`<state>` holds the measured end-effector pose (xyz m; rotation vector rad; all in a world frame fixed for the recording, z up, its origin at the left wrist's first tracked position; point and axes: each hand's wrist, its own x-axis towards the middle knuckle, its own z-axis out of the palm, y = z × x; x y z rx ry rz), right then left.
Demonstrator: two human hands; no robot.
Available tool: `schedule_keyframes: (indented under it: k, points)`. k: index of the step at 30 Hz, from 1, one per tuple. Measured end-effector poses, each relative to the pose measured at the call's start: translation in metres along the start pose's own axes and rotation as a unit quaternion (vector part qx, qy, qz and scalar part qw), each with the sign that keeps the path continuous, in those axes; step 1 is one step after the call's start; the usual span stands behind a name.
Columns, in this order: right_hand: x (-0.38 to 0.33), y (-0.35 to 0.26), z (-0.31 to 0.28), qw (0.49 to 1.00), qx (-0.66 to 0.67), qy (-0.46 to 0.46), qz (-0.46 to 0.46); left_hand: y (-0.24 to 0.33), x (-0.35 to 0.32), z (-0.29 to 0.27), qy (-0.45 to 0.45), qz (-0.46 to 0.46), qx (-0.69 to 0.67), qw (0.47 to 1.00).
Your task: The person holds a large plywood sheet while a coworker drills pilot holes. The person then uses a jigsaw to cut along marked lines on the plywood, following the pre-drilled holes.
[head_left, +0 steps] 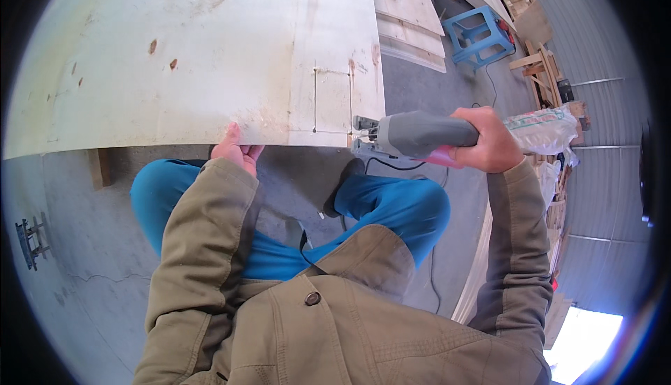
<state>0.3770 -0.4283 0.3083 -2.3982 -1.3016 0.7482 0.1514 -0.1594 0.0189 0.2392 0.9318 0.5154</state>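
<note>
My right hand [486, 140] is wrapped round the grey body of a jigsaw [423, 133]. The saw's front end and base plate sit at the right edge of a large plywood sheet [210, 56], close to its near corner. Dark slots or lines and thin pencil marks show on the sheet just left of the saw. My left hand [237, 151] grips the sheet's near edge, thumb on top and fingers beneath, partly hidden. Some sawdust lies on the wood by that thumb.
More plywood sheets [409, 15] lie behind at the right. A blue plastic stool [480, 35] stands beyond them. A black cord [395, 166] hangs below the saw. White plastic bags [542, 130] and timber line the corrugated wall at right. A wooden leg [100, 168] stands under the sheet.
</note>
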Motion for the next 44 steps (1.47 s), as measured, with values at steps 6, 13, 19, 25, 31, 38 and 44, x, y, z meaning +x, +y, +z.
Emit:
schedule_keyframes:
  k: [6, 13, 19, 25, 31, 38, 44]
  points:
    - [0.004, 0.011, -0.001, 0.999, -0.024, 0.013, -0.035, -0.002, 0.002, 0.001, -0.006, 0.0, -0.002, 1.0]
    - [0.01, 0.016, -0.002, 0.995, -0.057, 0.021, -0.073, -0.002, 0.001, 0.0, 0.011, -0.002, -0.003, 1.0]
    - [0.015, 0.015, -0.002, 0.997, -0.036, 0.016, -0.06, -0.001, -0.002, 0.002, 0.004, -0.004, 0.005, 1.0]
    - [0.015, 0.016, -0.001, 0.998, -0.025, 0.003, -0.053, 0.0, -0.001, 0.003, 0.018, -0.006, -0.005, 1.0]
    - [0.01, 0.012, 0.002, 0.998, -0.049, 0.009, -0.049, 0.0, -0.001, 0.003, 0.03, -0.008, 0.0, 1.0]
    - [0.028, 0.01, 0.016, 0.996, -0.043, 0.004, -0.072, 0.01, -0.011, 0.006, 0.008, -0.027, -0.078, 0.997]
    - [0.047, 0.018, 0.027, 0.998, -0.024, -0.045, -0.039, 0.013, -0.014, 0.009, 0.027, -0.031, -0.079, 0.996]
